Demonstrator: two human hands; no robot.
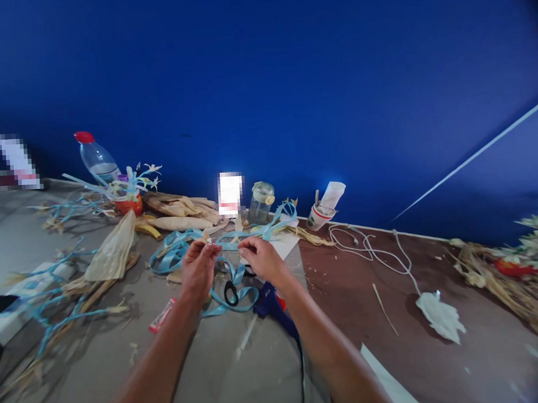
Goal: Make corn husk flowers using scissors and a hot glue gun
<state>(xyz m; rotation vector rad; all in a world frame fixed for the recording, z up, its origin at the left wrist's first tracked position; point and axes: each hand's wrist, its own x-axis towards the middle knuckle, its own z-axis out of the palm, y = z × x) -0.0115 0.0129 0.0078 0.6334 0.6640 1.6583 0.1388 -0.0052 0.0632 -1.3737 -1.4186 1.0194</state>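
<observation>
Left hand (197,270) and right hand (262,259) both pinched, apparently on blue ribbon (229,247) stretched between them above the table (206,379), glue gun (273,309) nearby; step looks like ribbon-handling, next move calling for steady fingertips.

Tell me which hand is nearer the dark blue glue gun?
The right. The right hand is just beyond the dark blue glue gun, with its forearm passing close beside it. The left hand is farther off, beyond the gun and to its left.
</observation>
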